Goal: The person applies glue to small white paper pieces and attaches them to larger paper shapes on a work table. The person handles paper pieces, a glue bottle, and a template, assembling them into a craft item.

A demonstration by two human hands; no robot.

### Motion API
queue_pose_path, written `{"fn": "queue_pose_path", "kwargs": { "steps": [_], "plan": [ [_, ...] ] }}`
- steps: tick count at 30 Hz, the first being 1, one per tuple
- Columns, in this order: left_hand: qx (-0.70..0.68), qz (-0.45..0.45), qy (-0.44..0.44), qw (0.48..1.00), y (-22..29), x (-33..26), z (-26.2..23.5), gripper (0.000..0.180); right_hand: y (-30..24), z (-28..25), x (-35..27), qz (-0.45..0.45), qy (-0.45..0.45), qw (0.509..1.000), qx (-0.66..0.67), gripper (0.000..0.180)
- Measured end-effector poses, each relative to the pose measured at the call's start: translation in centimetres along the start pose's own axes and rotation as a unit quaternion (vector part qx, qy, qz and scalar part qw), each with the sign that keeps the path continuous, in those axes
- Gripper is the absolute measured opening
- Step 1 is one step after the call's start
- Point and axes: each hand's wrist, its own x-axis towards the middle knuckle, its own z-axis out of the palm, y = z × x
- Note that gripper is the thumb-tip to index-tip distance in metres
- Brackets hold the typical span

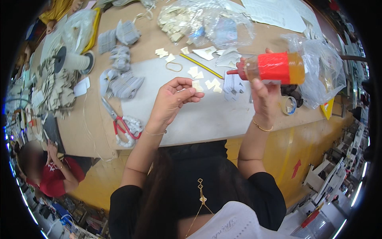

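Between the thumb and fingers of my left hand [175, 97] is a small cream cut piece [197, 86], held just above the table. My right hand [264, 97] grips a squeeze bottle [274, 68] with a red label, amber liquid inside and a red nozzle. The bottle lies sideways in the air, its nozzle pointing left toward the held piece but apart from it. More cream pieces [214, 85] lie on the white sheet beside my left hand. A yellow pencil [201, 65] rests beyond them, near a stack of small white printed pieces [234, 88].
Red-handled scissors [119, 123] and grey bundles [126, 84] lie at the left, near a thread spool [73, 60]. Plastic bags [314, 71] and a tape roll [289, 105] are at the right. A heap of cream pieces [173, 22] sits at the back. Another person [55, 171] is at the lower left.
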Motion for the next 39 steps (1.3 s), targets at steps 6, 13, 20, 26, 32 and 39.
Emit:
{"fn": "queue_pose_path", "kwargs": {
  "steps": [6,13,20,26,32,39],
  "plan": [
    [0.016,0.008,0.002,1.000,0.7,-3.3,-0.1,0.025,-1.7,1.8,-2.3,-0.099,-0.132,0.986,-0.006,0.080],
    [0.053,0.052,-0.005,0.997,-0.1,-4.1,-1.1,0.030,-2.2,2.0,-3.0,-0.044,-0.152,0.987,-0.041,0.077],
    [0.046,0.029,0.032,0.998,-2.5,-3.8,-3.3,0.031,0.3,1.3,-3.5,0.054,-0.131,0.990,0.014,0.082],
    [-0.006,0.002,0.034,0.999,-4.4,-3.4,-4.3,0.022,-0.4,1.1,-4.0,-0.048,-0.105,0.946,-0.304,0.072],
    [-0.026,-0.005,0.039,0.999,-4.2,-3.1,-4.1,0.015,-0.3,2.6,-3.8,-0.081,-0.091,0.949,-0.292,0.071],
    [-0.068,-0.021,0.020,0.997,-4.4,-3.2,-5.0,0.016,0.5,2.5,-3.9,-0.270,0.039,0.934,-0.230,0.072]
  ]
}}
